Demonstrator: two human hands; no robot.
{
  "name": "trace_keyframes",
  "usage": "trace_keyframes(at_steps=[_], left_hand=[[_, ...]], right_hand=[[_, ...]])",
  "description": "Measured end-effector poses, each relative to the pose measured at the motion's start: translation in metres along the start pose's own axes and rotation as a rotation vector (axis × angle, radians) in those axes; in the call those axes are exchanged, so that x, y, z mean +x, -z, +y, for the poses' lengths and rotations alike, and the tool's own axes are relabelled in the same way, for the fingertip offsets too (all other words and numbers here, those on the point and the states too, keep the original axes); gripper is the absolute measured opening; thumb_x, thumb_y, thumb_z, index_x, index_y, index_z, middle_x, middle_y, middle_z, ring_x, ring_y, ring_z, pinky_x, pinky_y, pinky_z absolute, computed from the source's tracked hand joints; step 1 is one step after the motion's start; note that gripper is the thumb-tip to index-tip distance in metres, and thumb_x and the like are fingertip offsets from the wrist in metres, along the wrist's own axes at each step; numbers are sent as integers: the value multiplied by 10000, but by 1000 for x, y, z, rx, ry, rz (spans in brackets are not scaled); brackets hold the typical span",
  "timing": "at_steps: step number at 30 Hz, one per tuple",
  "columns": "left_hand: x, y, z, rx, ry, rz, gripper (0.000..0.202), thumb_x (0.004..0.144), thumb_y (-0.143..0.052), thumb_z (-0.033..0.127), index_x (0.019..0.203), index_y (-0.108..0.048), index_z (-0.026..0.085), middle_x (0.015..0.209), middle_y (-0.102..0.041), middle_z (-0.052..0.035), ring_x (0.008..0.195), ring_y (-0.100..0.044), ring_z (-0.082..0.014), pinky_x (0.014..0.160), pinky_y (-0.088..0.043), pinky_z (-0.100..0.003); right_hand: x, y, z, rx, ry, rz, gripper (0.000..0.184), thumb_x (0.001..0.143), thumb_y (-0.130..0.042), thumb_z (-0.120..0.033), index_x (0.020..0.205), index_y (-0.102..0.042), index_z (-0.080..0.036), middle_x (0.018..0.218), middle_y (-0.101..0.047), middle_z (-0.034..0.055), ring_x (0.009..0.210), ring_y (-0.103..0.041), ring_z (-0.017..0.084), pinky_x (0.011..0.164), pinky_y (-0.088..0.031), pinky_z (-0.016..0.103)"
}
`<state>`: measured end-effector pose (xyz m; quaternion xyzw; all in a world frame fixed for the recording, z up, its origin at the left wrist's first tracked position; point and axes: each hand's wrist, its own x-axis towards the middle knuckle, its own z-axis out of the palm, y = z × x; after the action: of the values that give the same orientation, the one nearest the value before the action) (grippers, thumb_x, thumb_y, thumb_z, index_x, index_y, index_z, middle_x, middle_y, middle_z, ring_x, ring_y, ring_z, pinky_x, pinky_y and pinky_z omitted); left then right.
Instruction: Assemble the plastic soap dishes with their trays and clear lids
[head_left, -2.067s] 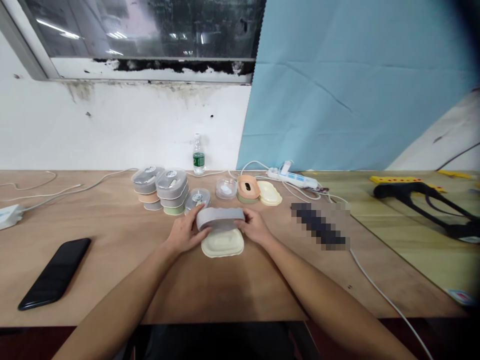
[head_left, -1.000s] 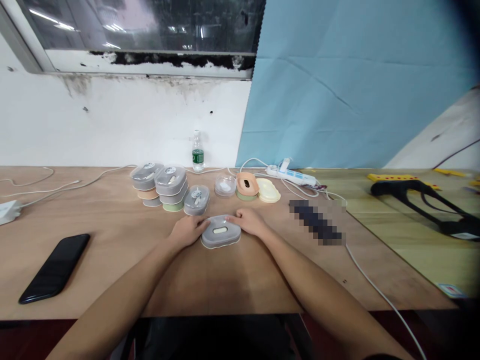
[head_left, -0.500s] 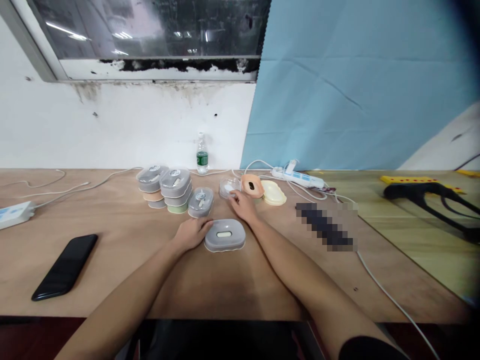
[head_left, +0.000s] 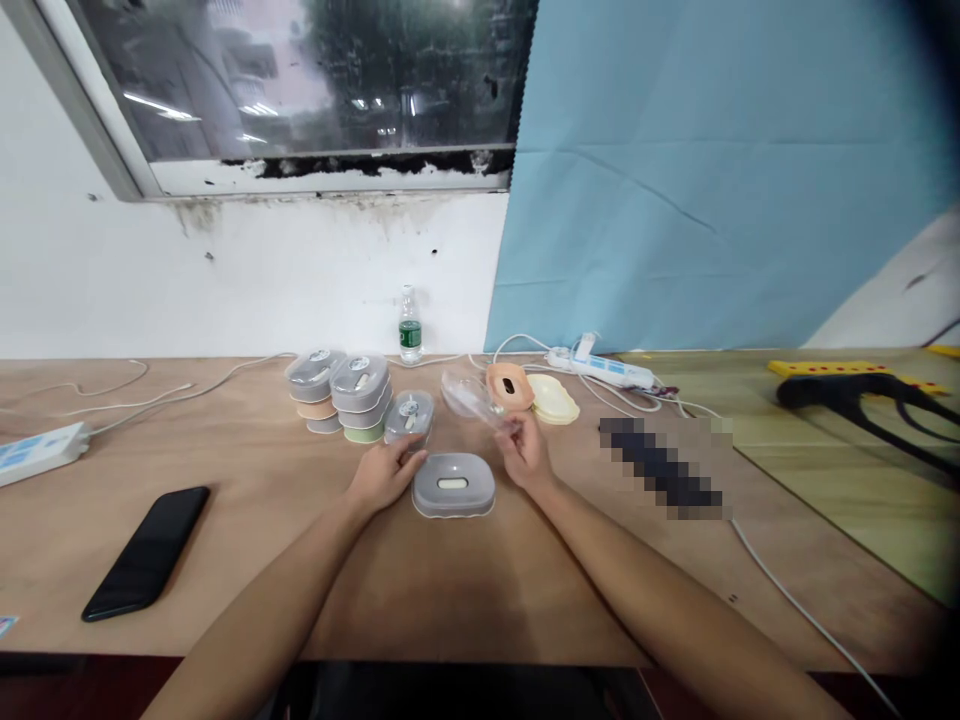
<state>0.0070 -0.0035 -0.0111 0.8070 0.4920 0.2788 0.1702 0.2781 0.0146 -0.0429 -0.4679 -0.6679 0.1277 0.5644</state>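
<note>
Head view, looking down on a wooden counter (head_left: pixel 420 600): a gray box (head_left: pixel 454 484) with a pale oval slot in its top sits in front of the person, its long axis running left to right. Beyond it and slightly to its right, a clear lid (head_left: pixel 471 397) is tilted, its long axis slanting from far left to near right; motion and transparency blur its outline. The right hand (head_left: pixel 527 455) is the nearer one to this lid, pinching its near right end between closed fingertips, to the right of the gray box and apart from it. The left hand (head_left: pixel 384 475) is at the box's left end, thumb and fingers parted, with nothing seen in its grip; whether the thumb touches the box cannot be told. A lidded gray box (head_left: pixel 409 418) stands just beyond the left fingertips. An orange-topped box (head_left: pixel 511 385) and a cream tray (head_left: pixel 553 400) lie beyond the right hand.
</note>
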Motion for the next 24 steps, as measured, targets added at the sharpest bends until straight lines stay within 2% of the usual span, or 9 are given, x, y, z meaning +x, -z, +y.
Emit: trace_keyframes(at_steps=[3,7,8,10,12,16,18,21,24], left_hand=[[-4,6,2,-91,-130,64,601,894,-491,443,1417,-362,177,786,-662,-10,649,-581,-147,653,-440,-258],[-11,4,11,-148,-272,116,543,900,-489,402,1386,-421,168,850,-652,-29,685,-562,-135,695,-437,-258],[-12,3,14,-174,-261,131,538,910,-474,392,1394,-411,166,825,-649,-23,677,-558,-132,692,-436,-256],[-12,0,17,-251,-195,149,596,928,-448,377,1461,-286,167,751,-637,2,635,-548,-127,663,-432,-248],[-11,-2,18,-305,-128,120,618,941,-423,368,1488,-210,177,696,-623,20,608,-552,-127,642,-430,-245],[-6,1,9,-277,-53,-4,487,943,-403,377,1392,-427,191,615,-594,21,584,-558,-143,625,-426,-255],[-4,2,4,-246,-39,-24,467,939,-401,380,1360,-464,188,606,-592,17,591,-558,-152,630,-426,-261],[-3,2,-1,-168,-43,-45,459,931,-408,401,1328,-498,190,676,-632,-6,646,-578,-166,652,-427,-268],[-2,1,0,-60,-57,-117,450,915,-424,468,1247,-578,206,755,-666,-28,701,-599,-181,652,-422,-268]], right_hand=[[-20,13,-20,67,-14,-57,412,854,-463,-587,968,-524,-196,699,-562,14,575,-502,143,545,-412,267],[-19,16,-42,171,-157,-135,469,860,-423,-628,713,-519,-193,561,-477,-10,500,-436,121,485,-354,249],[-16,15,-45,188,-205,-169,493,862,-413,-633,656,-503,-193,531,-458,-15,483,-420,116,476,-341,247],[-9,12,-46,188,-289,-271,539,857,-403,-647,578,-482,-192,488,-442,-18,461,-406,110,470,-322,247],[-5,11,-44,140,-340,-383,569,853,-399,-654,534,-479,-190,456,-432,-20,456,-409,111,482,-317,251],[-4,11,-39,22,-392,-540,606,855,-391,-654,477,-449,-184,439,-427,-22,472,-432,114,520,-319,254],[-5,12,-38,-26,-406,-618,618,853,-380,-662,469,-437,-180,440,-426,-23,471,-426,112,519,-306,253],[-4,15,-39,-122,-391,-685,623,858,-352,-668,484,-431,-176,454,-410,-28,478,-408,107,510,-271,250],[-2,19,-38,-255,-351,-722,618,855,-351,-671,487,-412,-178,464,-370,-33,483,-378,101,502,-230,253]])
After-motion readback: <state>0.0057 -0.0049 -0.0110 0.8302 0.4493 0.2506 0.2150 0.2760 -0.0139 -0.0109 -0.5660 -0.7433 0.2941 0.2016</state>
